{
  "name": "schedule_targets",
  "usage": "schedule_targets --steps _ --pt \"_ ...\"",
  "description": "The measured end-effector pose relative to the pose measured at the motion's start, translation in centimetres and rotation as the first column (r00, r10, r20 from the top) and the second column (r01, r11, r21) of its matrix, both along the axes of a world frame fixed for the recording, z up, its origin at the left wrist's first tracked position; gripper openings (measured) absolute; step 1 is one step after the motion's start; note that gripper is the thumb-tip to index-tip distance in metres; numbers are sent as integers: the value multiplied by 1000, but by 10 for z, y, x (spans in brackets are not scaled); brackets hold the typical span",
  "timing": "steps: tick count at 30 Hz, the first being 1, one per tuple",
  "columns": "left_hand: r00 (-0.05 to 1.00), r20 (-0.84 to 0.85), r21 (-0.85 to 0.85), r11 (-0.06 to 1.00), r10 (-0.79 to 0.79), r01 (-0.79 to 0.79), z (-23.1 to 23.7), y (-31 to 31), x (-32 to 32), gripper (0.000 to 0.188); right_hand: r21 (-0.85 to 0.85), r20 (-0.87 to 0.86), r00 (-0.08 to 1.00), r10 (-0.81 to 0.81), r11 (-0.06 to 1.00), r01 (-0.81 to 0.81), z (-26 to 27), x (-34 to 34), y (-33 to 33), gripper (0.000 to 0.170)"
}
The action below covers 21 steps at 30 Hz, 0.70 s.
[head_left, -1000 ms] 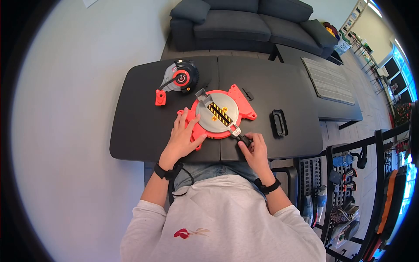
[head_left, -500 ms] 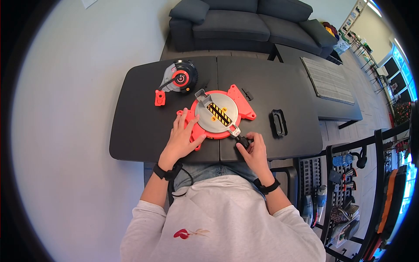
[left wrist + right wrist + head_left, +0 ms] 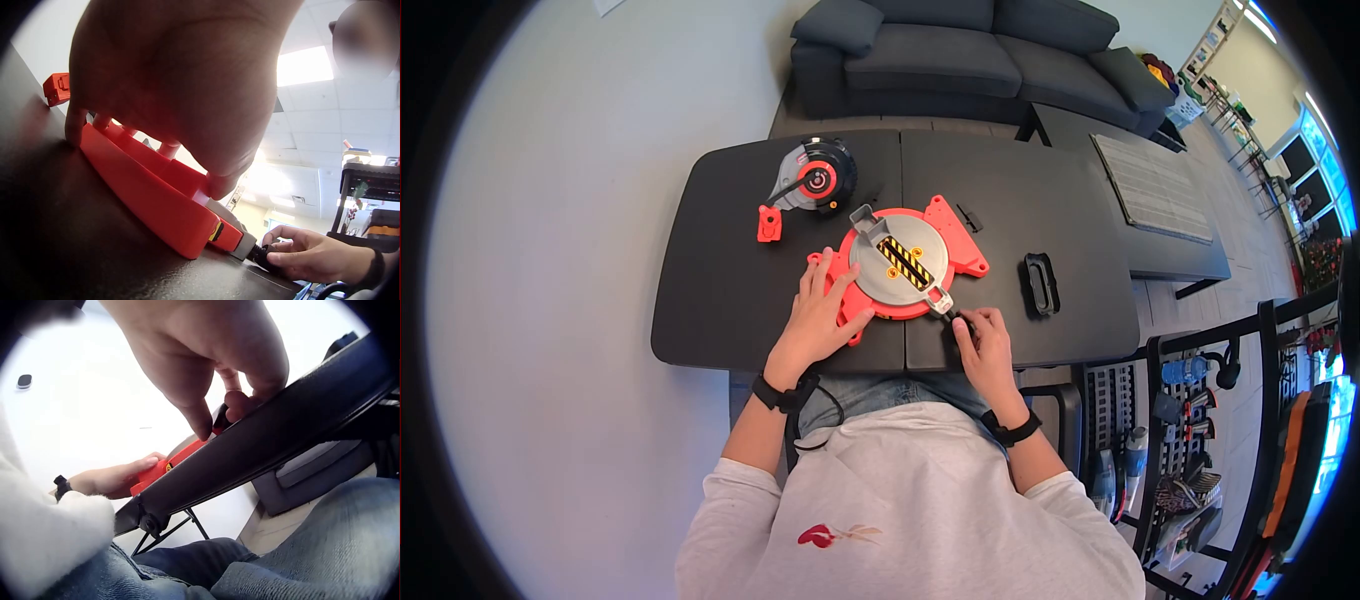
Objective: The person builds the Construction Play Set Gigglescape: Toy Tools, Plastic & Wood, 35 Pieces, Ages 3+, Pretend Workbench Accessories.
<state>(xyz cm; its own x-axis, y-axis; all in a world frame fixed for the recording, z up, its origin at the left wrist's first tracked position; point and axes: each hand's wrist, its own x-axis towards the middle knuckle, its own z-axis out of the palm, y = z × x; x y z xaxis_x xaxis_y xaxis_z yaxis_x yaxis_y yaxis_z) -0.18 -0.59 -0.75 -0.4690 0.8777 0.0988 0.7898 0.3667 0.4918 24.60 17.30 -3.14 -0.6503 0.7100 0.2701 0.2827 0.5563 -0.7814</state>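
Observation:
In front of the person lies a round toy base, its red body (image 3: 968,248) topped by a grey disc (image 3: 875,278) with a yellow-and-black striped slot. My left hand (image 3: 808,312) rests spread on the base's left red wing, fingertips pressing down on it, the thumb toward the near side. At the near right, a black knob (image 3: 265,255) stands out from a grey tab (image 3: 941,301) on the base's rim. My right hand (image 3: 988,350) pinches this knob between thumb and fingers, which largely hide it in the head view.
A grey-and-black wheel-like toy part (image 3: 830,175) with a red end piece (image 3: 769,226) is at the table's back left. On the right lie a black oval frame (image 3: 1040,284) and a small black strip (image 3: 969,217). A black shelf rack (image 3: 1165,440) stands right of the table.
My right thumb and fingers have shifted around the black knob and now cover more of it. My left hand and the base have stayed in place.

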Motion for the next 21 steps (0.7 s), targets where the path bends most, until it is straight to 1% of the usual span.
schedule_targets --steps 2,5,8,11,14,17,20,21 --pt "1000 -2 2 1000 -1 1 -1 0 -1 75 107 -18 999 37 994 -35 -17 2 6 38" --pt "1000 1 -2 1000 2 -2 0 0 0 75 -20 0 1000 17 1000 -17 9 2 -2 38" --pt "1000 9 -10 1000 5 -5 2 0 0 75 -45 3 1000 6 999 -6 13 1 -5 39" --pt "1000 10 -4 1000 4 -4 1 0 0 76 -57 -2 999 -45 997 45 5 0 -3 43" --pt "1000 2 1 1000 2 -2 -1 0 -1 75 70 15 1000 5 998 -6 -10 3 3 42" --pt "1000 0 5 1000 1 -1 -2 0 -1 75 -7 3 1000 14 1000 -14 3 4 0 46" --pt "1000 13 5 1000 1 -1 0 0 0 75 -10 5 1000 -28 1000 28 14 3 -6 46" --pt "1000 15 -4 1000 1 -1 3 0 1 75 -11 24 1000 -17 1000 17 10 3 -4 47"
